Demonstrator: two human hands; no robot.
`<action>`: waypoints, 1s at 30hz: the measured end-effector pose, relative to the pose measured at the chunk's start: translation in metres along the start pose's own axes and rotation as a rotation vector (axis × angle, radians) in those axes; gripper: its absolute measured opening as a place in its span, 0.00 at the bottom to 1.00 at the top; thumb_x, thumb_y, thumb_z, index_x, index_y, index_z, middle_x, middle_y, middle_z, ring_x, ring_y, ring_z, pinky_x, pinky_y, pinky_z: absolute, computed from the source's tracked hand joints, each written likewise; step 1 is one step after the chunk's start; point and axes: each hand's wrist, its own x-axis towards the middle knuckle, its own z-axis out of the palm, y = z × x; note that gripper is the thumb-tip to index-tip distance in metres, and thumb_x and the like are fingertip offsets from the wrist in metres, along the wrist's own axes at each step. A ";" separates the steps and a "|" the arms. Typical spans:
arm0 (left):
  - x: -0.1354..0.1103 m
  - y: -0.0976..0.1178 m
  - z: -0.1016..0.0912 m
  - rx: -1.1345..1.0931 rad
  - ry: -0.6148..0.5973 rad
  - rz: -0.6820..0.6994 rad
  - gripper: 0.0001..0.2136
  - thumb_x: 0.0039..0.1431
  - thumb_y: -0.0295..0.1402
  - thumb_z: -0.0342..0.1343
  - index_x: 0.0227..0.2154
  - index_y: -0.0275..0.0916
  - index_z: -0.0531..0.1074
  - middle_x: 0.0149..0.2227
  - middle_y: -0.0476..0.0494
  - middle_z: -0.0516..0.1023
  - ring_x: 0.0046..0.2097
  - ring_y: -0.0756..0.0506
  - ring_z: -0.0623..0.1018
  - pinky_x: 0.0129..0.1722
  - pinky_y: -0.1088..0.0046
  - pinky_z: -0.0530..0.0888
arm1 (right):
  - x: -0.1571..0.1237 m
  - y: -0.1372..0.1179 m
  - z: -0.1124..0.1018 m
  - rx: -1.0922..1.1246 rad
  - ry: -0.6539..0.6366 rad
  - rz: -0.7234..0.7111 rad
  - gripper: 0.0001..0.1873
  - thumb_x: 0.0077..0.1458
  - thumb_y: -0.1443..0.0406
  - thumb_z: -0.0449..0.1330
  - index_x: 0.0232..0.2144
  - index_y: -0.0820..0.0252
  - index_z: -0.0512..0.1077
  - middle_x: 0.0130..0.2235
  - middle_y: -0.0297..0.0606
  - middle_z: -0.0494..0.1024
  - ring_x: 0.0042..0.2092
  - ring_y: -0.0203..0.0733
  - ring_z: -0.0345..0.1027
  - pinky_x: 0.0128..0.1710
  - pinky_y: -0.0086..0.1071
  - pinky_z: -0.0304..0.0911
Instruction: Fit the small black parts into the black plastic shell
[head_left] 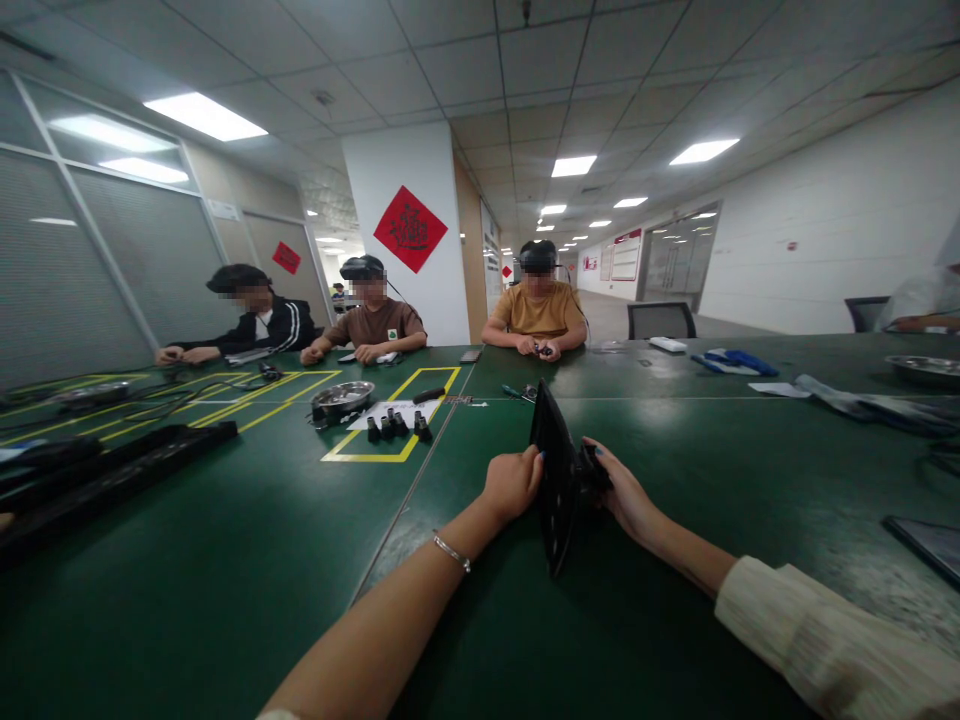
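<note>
A thin, flat black panel [553,490] stands nearly on edge above the green table, seen almost side-on. My left hand [511,486] is closed on its left side, thumb against the face. From the panel's right side juts a bulky black fitting [591,472]. My right hand [628,492] is closed round that fitting, fingertips at its top. What exactly the panel is cannot be made out at this angle. Just beyond it lie pliers with green handles [517,392].
Several black cylindrical parts [397,425] stand by a white paper inside yellow tape, beside a metal bowl [343,398]. A long black tray [112,480] lies left. Blue cloth [731,361] and a dark tablet-like slab [930,545] are right. Several people sit across the table [300,560].
</note>
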 end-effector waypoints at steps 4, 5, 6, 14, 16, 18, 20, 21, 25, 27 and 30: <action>0.000 -0.001 0.001 -0.017 0.003 0.013 0.19 0.62 0.39 0.27 0.41 0.37 0.61 0.29 0.43 0.74 0.32 0.48 0.74 0.31 0.75 0.64 | 0.000 0.000 0.000 -0.024 -0.004 -0.006 0.26 0.45 0.54 0.56 0.47 0.52 0.61 0.30 0.32 0.69 0.27 0.37 0.61 0.19 0.26 0.51; 0.000 -0.002 0.002 -0.024 0.001 0.018 0.19 0.62 0.39 0.27 0.41 0.37 0.60 0.29 0.43 0.74 0.32 0.48 0.74 0.31 0.75 0.64 | -0.001 0.000 0.000 -0.027 -0.001 -0.007 0.26 0.44 0.53 0.56 0.46 0.53 0.61 0.31 0.32 0.69 0.27 0.37 0.61 0.19 0.26 0.51; 0.000 -0.002 0.003 -0.030 0.000 0.022 0.19 0.62 0.39 0.26 0.41 0.38 0.60 0.29 0.44 0.74 0.32 0.48 0.74 0.31 0.75 0.64 | -0.001 0.000 0.000 -0.031 0.000 -0.011 0.25 0.44 0.53 0.56 0.46 0.53 0.61 0.31 0.32 0.69 0.27 0.36 0.61 0.19 0.26 0.52; -0.001 -0.004 0.004 -0.033 0.029 0.077 0.20 0.62 0.42 0.27 0.35 0.39 0.63 0.28 0.44 0.73 0.31 0.48 0.73 0.30 0.75 0.63 | 0.002 0.004 -0.003 0.005 0.040 -0.015 0.21 0.43 0.57 0.56 0.42 0.56 0.63 0.31 0.34 0.69 0.28 0.38 0.62 0.19 0.26 0.53; -0.001 -0.003 0.003 0.003 0.018 0.102 0.21 0.62 0.42 0.26 0.35 0.39 0.64 0.27 0.44 0.73 0.30 0.47 0.73 0.30 0.74 0.63 | 0.003 0.005 -0.004 0.017 0.059 -0.014 0.21 0.42 0.58 0.56 0.41 0.56 0.64 0.31 0.34 0.69 0.29 0.39 0.62 0.19 0.26 0.53; -0.001 -0.003 0.003 0.040 0.004 0.123 0.22 0.62 0.41 0.26 0.34 0.38 0.64 0.27 0.43 0.73 0.30 0.47 0.73 0.30 0.74 0.63 | 0.004 0.005 -0.004 0.015 0.053 -0.024 0.20 0.42 0.58 0.55 0.40 0.56 0.64 0.30 0.34 0.69 0.29 0.40 0.62 0.19 0.27 0.53; -0.001 -0.002 0.002 0.059 -0.007 0.135 0.22 0.62 0.41 0.25 0.34 0.38 0.64 0.27 0.42 0.73 0.30 0.47 0.73 0.31 0.74 0.63 | 0.003 0.004 -0.004 0.003 0.036 -0.031 0.19 0.42 0.58 0.55 0.39 0.56 0.64 0.29 0.33 0.69 0.27 0.39 0.61 0.19 0.27 0.53; -0.001 -0.002 0.002 0.060 -0.008 0.133 0.22 0.62 0.41 0.26 0.34 0.38 0.64 0.28 0.42 0.73 0.30 0.47 0.73 0.31 0.74 0.64 | 0.003 0.004 -0.003 -0.004 0.032 -0.034 0.19 0.42 0.58 0.55 0.39 0.55 0.64 0.29 0.33 0.69 0.27 0.38 0.61 0.19 0.27 0.53; -0.002 0.000 0.003 0.009 0.017 0.077 0.20 0.62 0.41 0.27 0.38 0.37 0.62 0.28 0.42 0.73 0.30 0.48 0.73 0.31 0.75 0.64 | 0.000 0.002 0.000 -0.032 0.036 -0.036 0.18 0.42 0.58 0.55 0.38 0.56 0.64 0.29 0.33 0.69 0.27 0.38 0.61 0.19 0.27 0.52; -0.003 0.000 0.003 -0.021 0.023 0.074 0.19 0.62 0.40 0.27 0.40 0.36 0.60 0.28 0.43 0.73 0.30 0.48 0.73 0.30 0.75 0.64 | 0.000 0.001 0.001 -0.033 0.035 -0.030 0.18 0.42 0.57 0.55 0.38 0.56 0.65 0.28 0.33 0.69 0.27 0.38 0.61 0.19 0.26 0.52; -0.003 0.000 0.004 -0.028 0.007 0.084 0.19 0.62 0.40 0.27 0.40 0.37 0.60 0.28 0.44 0.73 0.30 0.48 0.73 0.30 0.75 0.64 | 0.000 0.001 0.001 -0.002 0.060 -0.010 0.19 0.41 0.58 0.56 0.39 0.56 0.65 0.29 0.33 0.69 0.27 0.39 0.62 0.19 0.27 0.53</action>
